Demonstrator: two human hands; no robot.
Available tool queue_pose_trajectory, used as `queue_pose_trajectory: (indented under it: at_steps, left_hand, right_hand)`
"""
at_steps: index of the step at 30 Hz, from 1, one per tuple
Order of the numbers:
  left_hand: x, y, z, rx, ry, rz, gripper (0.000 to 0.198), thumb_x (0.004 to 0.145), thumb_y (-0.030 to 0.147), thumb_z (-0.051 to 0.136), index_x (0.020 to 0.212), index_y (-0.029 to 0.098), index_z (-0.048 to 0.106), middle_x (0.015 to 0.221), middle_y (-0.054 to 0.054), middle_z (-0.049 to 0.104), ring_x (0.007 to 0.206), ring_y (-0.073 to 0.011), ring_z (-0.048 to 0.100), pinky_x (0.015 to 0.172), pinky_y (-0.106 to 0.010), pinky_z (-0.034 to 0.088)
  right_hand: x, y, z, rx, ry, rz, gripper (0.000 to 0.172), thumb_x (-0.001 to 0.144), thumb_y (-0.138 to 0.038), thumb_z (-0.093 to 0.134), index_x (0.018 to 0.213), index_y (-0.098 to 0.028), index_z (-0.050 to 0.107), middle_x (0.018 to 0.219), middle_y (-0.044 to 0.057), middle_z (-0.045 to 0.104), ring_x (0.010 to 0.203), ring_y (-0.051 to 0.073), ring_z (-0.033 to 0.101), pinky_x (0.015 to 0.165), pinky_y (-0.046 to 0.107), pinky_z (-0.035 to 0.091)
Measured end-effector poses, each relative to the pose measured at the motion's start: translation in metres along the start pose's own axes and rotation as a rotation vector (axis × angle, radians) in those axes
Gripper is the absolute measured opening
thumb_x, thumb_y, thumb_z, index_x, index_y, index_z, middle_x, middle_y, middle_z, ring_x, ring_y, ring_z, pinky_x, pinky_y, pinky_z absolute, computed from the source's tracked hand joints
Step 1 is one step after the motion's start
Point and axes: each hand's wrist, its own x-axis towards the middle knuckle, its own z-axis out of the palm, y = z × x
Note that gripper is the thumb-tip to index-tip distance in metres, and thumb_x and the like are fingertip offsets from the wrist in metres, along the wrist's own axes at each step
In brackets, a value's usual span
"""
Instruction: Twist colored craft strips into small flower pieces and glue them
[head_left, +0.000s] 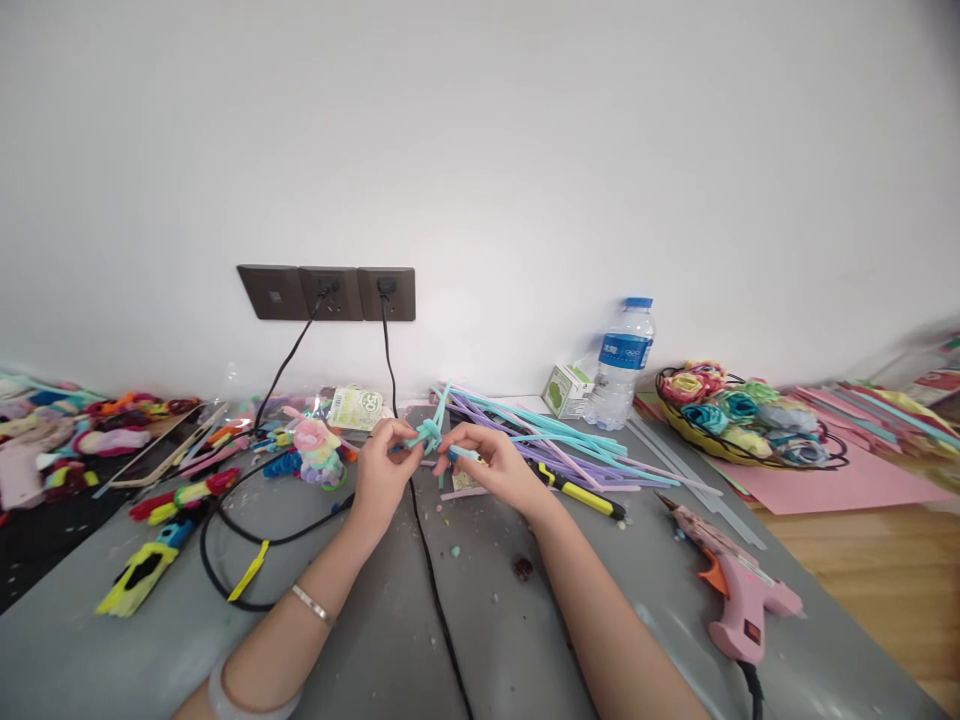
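Note:
Above the grey table, between my two hands, is a bent and looped teal pipe cleaner piece, with strands standing up from it. My left hand pinches its left side between thumb and fingertips. Close to its right side, my right hand is closed, its fingers curled around something small with a blue and white look, partly hidden by the fingers. Behind the right hand lies a loose bunch of purple, teal and pink pipe cleaners. A yellow and black cutter knife rests just right of that hand.
A pink glue gun lies at right, near a basket of fabric-like flowers. A water bottle and a small green-white box stand by the wall. Black cables cross the table. Colourful pipe cleaner figures lie at left.

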Motion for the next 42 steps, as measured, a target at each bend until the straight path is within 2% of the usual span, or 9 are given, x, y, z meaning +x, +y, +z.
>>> queue_pose_trajectory:
  at_steps: [3,6,10,16,25,32,36,39,42]
  left_hand:
    - [-0.002,0.001,0.001,0.029,-0.031,0.006,0.011,0.075,0.023,0.067,0.077,0.018,0.057,0.089,-0.003,0.058,0.082,-0.0163,0.065,0.066,-0.024,0.055]
    - [-0.003,0.002,0.001,0.087,-0.080,0.034,0.007,0.076,0.021,0.065,0.078,0.018,0.059,0.091,-0.004,0.060,0.082,-0.0163,0.065,0.064,-0.023,0.056]
    - [-0.004,0.004,0.001,0.150,-0.189,0.070,0.003,0.078,0.020,0.062,0.080,0.018,0.062,0.095,-0.006,0.063,0.084,-0.0169,0.064,0.063,-0.024,0.057]
    - [-0.005,0.006,0.000,0.144,-0.328,0.054,0.008,0.080,0.020,0.061,0.085,0.018,0.066,0.098,-0.007,0.066,0.084,-0.0167,0.065,0.068,-0.026,0.058]
    - [-0.006,0.005,0.001,0.060,-0.449,-0.010,0.009,0.081,0.023,0.064,0.088,0.018,0.066,0.100,-0.007,0.067,0.087,-0.0170,0.066,0.073,-0.027,0.057]
    - [-0.007,0.013,0.004,-0.101,-0.467,-0.166,0.015,0.075,0.025,0.071,0.085,0.016,0.066,0.092,-0.007,0.067,0.082,-0.0170,0.064,0.072,-0.028,0.056]
    - [-0.007,0.012,0.006,-0.179,-0.492,-0.294,0.022,0.072,0.030,0.075,0.085,0.015,0.066,0.085,-0.004,0.067,0.071,-0.0161,0.066,0.068,-0.029,0.057]
    - [-0.006,0.011,0.007,-0.234,-0.437,-0.389,0.028,0.070,0.036,0.078,0.085,0.015,0.067,0.080,-0.003,0.068,0.063,-0.0145,0.066,0.065,-0.030,0.058]
    - [-0.006,0.010,0.008,-0.329,-0.315,-0.492,0.034,0.066,0.039,0.083,0.084,0.015,0.067,0.076,-0.001,0.068,0.061,-0.0127,0.066,0.065,-0.028,0.059]
  right_hand:
    - [0.000,-0.001,-0.001,-0.006,-0.005,0.009,0.025,0.092,-0.038,0.058,0.093,-0.016,0.068,0.068,0.004,0.070,0.064,0.016,0.060,0.063,0.028,0.046]
    - [0.000,0.002,-0.003,-0.069,0.009,-0.005,0.028,0.092,-0.041,0.058,0.093,-0.016,0.072,0.065,0.003,0.068,0.060,0.015,0.057,0.058,0.026,0.042]
    - [0.001,0.008,-0.008,-0.138,0.112,-0.071,0.027,0.088,-0.041,0.064,0.083,-0.017,0.075,0.064,0.002,0.061,0.058,0.013,0.049,0.057,0.027,0.038]
    - [0.002,0.013,-0.016,-0.153,0.202,-0.163,0.024,0.088,-0.041,0.065,0.083,-0.020,0.076,0.070,0.004,0.060,0.069,0.018,0.052,0.064,0.031,0.040]
    - [0.003,0.017,-0.019,-0.055,0.262,-0.123,0.022,0.084,-0.042,0.070,0.081,-0.020,0.073,0.079,0.004,0.064,0.069,0.016,0.053,0.062,0.029,0.040]
    - [0.004,0.016,-0.019,0.071,0.297,0.002,0.030,0.073,-0.047,0.078,0.078,-0.020,0.067,0.071,0.001,0.065,0.066,0.015,0.056,0.061,0.028,0.045]
    - [0.003,0.011,-0.018,0.084,0.320,0.010,0.030,0.071,-0.048,0.079,0.075,-0.020,0.068,0.067,0.000,0.063,0.062,0.014,0.053,0.059,0.027,0.044]
    - [0.003,0.007,-0.018,0.087,0.321,0.003,0.034,0.069,-0.053,0.079,0.071,-0.021,0.070,0.068,0.002,0.064,0.060,0.014,0.053,0.058,0.029,0.045]
    - [0.002,0.007,-0.019,0.131,0.312,-0.004,0.034,0.068,-0.054,0.079,0.070,-0.021,0.071,0.069,0.003,0.066,0.064,0.016,0.056,0.061,0.030,0.048]
